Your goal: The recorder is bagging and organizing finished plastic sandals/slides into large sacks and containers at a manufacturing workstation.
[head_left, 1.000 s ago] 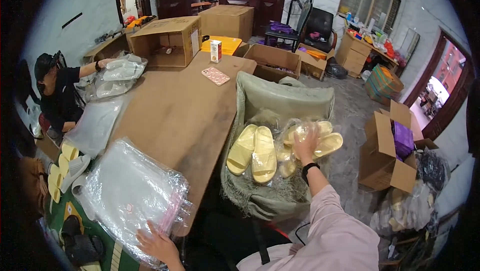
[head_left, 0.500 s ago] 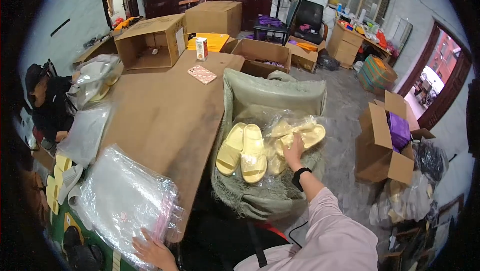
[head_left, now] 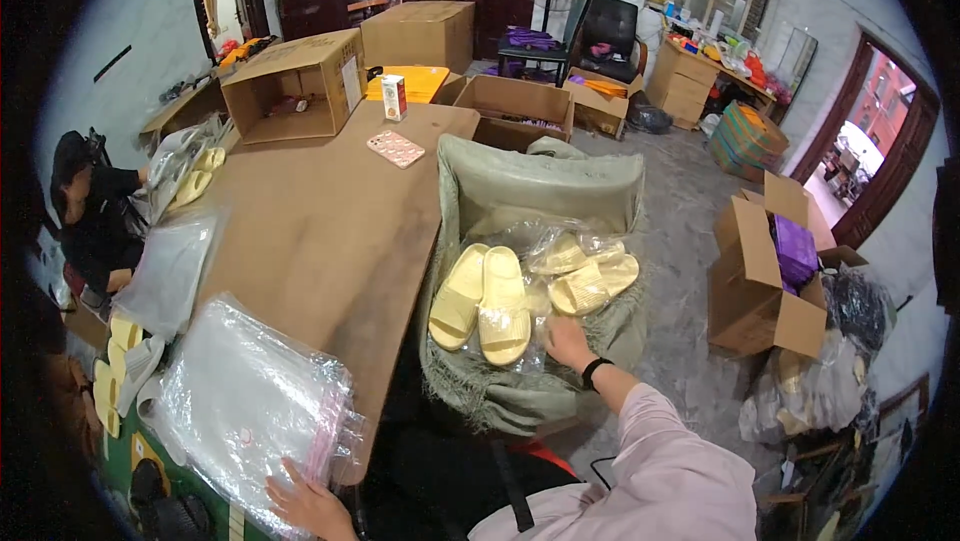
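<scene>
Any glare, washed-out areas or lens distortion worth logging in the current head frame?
Head view: white glints streak the clear plastic bags under the left hand; also in the head view, the doorway at right is partly washed out; the head view's fisheye rim falls to black, and the wooden door frame there leans strongly.

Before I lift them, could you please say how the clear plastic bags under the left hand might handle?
The clear plastic bags look thin and wrinkled, so they will probably sag when lifted. Their glossy surface suggests they may slide under the left hand.
</scene>
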Tool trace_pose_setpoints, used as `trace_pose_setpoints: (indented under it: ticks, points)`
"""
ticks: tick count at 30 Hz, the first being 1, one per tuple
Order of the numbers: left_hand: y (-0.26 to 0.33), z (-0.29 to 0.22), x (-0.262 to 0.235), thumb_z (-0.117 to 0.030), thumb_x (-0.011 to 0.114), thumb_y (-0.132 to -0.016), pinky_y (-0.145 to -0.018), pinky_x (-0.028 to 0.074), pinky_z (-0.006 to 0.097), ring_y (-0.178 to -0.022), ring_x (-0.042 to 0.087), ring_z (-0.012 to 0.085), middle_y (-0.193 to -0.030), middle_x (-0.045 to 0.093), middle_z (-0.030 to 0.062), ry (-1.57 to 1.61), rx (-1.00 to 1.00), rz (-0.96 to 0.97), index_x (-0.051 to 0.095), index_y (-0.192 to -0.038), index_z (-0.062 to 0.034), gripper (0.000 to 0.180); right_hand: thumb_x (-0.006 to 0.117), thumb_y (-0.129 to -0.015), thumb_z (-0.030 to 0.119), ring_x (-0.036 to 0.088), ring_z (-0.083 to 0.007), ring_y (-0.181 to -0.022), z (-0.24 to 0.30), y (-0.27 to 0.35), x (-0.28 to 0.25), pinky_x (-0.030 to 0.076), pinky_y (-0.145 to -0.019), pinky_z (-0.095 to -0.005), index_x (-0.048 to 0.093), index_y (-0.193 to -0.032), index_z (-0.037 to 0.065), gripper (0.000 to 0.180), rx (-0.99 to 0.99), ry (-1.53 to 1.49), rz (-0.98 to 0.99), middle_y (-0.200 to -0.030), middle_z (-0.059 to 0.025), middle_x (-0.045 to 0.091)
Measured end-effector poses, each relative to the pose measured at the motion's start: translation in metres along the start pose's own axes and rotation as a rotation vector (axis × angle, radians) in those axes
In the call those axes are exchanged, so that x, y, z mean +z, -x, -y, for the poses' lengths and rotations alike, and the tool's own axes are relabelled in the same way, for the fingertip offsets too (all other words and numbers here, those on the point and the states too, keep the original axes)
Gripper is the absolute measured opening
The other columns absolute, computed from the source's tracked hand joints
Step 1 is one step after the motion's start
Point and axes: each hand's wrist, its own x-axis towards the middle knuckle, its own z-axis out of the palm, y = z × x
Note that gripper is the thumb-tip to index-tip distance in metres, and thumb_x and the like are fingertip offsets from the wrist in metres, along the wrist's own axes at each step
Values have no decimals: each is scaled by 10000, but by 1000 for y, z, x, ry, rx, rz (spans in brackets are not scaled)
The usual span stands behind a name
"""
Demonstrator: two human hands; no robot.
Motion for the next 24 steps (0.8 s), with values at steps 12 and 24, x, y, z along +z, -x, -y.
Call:
trace_pose_setpoints:
  ticks: [12,24]
  points:
    - [-5,-6,-10,-322,353,-951,-935,341,581,-1133,450,401,-1273,434,238,59,16,32,399,-1356,-221,420,577,-802,117,620,-256,-737,-101,35,-31,469,-532,-452,662,-919,81,150,379,778,1030,-853,-30,629]
    - [3,1,16,-338,255,-961,-1052,209,539,-1283,287,381,-1409,287,197,2,-101,239,313,-1402,-249,454,553,-732,229,607,-375,-752,1,-4,-54,481,-663,-434,628,-832,-28,285,-184,85,480,-813,-213,632]
